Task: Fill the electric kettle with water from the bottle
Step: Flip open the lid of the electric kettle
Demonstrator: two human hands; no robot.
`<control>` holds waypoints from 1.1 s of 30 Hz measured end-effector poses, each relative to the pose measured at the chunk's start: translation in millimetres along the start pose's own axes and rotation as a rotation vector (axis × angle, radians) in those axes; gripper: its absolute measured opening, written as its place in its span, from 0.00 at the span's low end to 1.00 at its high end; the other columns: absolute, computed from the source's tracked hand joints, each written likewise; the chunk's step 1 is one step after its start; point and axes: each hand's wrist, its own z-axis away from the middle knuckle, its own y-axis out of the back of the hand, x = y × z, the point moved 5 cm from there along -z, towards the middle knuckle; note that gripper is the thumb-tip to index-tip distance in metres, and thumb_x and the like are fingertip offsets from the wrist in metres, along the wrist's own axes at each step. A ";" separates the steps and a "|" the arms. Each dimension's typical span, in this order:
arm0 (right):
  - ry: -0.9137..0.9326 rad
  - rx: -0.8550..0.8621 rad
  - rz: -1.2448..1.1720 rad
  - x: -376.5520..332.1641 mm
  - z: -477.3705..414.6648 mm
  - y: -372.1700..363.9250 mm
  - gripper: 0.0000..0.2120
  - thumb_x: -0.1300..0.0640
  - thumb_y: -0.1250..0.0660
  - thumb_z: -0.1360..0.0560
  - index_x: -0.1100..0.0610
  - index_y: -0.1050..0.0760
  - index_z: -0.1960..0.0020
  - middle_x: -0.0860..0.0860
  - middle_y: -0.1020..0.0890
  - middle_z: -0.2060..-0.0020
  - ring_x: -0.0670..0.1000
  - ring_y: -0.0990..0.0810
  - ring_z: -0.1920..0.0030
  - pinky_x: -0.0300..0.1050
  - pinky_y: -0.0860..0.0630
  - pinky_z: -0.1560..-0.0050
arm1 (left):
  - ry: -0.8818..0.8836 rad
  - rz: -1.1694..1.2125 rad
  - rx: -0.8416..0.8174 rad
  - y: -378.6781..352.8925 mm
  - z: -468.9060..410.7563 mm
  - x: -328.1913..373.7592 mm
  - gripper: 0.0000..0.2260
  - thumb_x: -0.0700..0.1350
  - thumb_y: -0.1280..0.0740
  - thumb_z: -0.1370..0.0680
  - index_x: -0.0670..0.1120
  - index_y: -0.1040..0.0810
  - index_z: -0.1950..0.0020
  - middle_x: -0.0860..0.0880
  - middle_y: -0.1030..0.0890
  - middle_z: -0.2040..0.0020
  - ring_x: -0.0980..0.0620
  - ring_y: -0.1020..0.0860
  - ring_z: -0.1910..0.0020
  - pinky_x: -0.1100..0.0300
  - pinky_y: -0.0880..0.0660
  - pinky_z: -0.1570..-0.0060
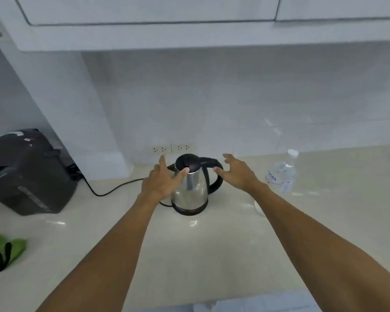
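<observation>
A steel electric kettle (193,194) with a black lid and black handle stands on its base in the middle of the pale counter. The lid is down. My left hand (161,182) is spread open against the kettle's left side, thumb near the lid rim. My right hand (239,171) hovers open just right of the handle, with the thumb tip close to it and nothing held. A clear plastic water bottle (282,173) with a white cap stands upright to the right of my right hand, apart from it.
A black appliance (25,172) sits at the left with a black cord (113,190) running along the counter toward the kettle. Wall sockets (171,149) are behind the kettle. A green and black cloth item (2,251) lies at the left edge. Cabinets hang overhead.
</observation>
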 end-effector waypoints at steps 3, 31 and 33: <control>-0.060 -0.019 -0.148 21.6 -26.9 -8.6 0.38 0.36 0.33 0.24 0.49 0.41 0.20 0.52 0.27 0.26 0.57 0.28 0.28 0.57 0.31 0.29 | 0.081 0.237 -0.020 -18.2 -18.8 -9.0 0.56 0.73 0.28 0.30 0.51 0.56 0.15 0.44 0.41 0.17 0.42 0.39 0.19 0.39 0.34 0.25; 0.069 0.166 -0.432 62.2 -54.9 -51.9 0.15 0.47 0.34 0.19 0.48 0.25 0.34 0.42 0.17 0.42 0.44 0.20 0.40 0.29 0.31 0.48 | 0.099 0.545 0.093 -65.5 -45.6 -37.4 0.42 0.54 0.14 0.35 0.52 0.32 0.27 0.66 0.24 0.43 0.58 0.25 0.38 0.60 0.29 0.40; 0.069 0.174 -0.452 59.0 -53.3 -48.6 0.15 0.47 0.33 0.19 0.48 0.24 0.34 0.42 0.17 0.43 0.42 0.20 0.41 0.28 0.32 0.48 | 0.088 0.561 0.108 -63.2 -43.0 -36.4 0.43 0.54 0.14 0.35 0.52 0.32 0.26 0.62 0.23 0.39 0.58 0.25 0.35 0.59 0.29 0.38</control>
